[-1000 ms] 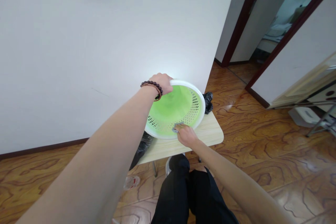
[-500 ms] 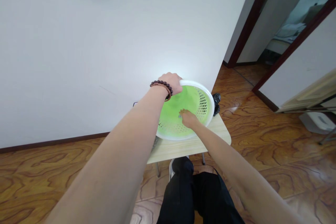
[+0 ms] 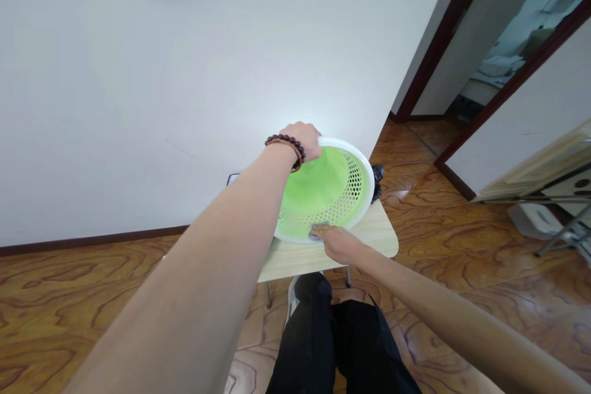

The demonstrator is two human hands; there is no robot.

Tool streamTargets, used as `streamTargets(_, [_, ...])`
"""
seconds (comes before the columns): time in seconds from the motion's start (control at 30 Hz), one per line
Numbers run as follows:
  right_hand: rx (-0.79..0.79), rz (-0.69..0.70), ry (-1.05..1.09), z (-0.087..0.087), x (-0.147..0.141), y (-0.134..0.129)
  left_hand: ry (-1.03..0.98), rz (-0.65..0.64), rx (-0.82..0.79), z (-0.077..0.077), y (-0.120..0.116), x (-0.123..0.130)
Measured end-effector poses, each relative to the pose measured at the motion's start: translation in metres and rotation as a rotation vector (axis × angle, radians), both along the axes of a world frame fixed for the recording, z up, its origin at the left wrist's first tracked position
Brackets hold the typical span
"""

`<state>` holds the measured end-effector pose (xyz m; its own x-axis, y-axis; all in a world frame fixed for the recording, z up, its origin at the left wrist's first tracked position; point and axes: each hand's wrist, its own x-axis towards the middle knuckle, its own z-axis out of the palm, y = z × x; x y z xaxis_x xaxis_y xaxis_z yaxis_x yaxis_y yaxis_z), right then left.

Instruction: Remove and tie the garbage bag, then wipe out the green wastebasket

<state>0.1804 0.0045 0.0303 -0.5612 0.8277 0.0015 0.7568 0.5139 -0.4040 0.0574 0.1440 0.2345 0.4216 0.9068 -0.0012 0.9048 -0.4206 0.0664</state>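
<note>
- White wall [image 3: 184,61] stands beyond the left fingers; wood-patterned floor [image 3: 452,271] extends to the right of the right fingers.
- Pale surface [image 3: 383,240] lies beneath both hands and carries a green basket [image 3: 325,188], perforated and white-rimmed, between the left and right fingers, mouth toward the wearer.
- Left hand [image 3: 302,138]: fingers curled over the far rim, gripping; tips hidden.
- Right hand [image 3: 340,244]: fingers pressed together on a small grey piece [image 3: 318,225], apparently cloth, at the near rim.
- Black plastic bag [image 3: 377,181] noted beside the basket, right of the left fingers.
- Progress, as judged: wiping appears under way at the near rim. No visible mark separates finished from unfinished areas; the remaining share cannot be determined.
</note>
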Motion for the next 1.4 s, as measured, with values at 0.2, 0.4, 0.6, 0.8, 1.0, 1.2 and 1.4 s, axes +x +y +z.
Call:
streamTargets(0.2, [0.137, -0.231, 0.060, 0.000, -0.015, 0.056, 0.010, 0.010, 0.013, -0.001, 0.002, -0.001])
streamTargets(0.4, [-0.009, -0.275, -0.098, -0.032, -0.033, 0.078, 0.016, -0.002, 0.015, -0.001, 0.002, 0.000])
streamTargets(0.6, [0.052, -0.150, -0.060, -0.026, -0.022, 0.029, 0.033, 0.018, -0.001, 0.004, -0.003, 0.001])
streamTargets(0.8, [0.054, 0.014, -0.039, -0.002, -0.001, -0.017, 0.013, -0.004, 0.012, 0.003, -0.003, 0.001])
streamTargets(1.0, [0.091, -0.134, -0.053, 0.011, -0.005, 0.027, 0.027, 0.020, 0.007, 0.002, -0.001, 0.000])
streamTargets(1.2, [0.079, -0.264, -0.098, -0.017, -0.030, 0.088, 0.034, 0.026, 0.011, 0.000, 0.001, 0.001])
streamTargets(1.4, [0.069, -0.224, -0.114, -0.036, -0.025, 0.055, 0.024, 0.018, -0.001, 0.001, -0.001, 0.001])
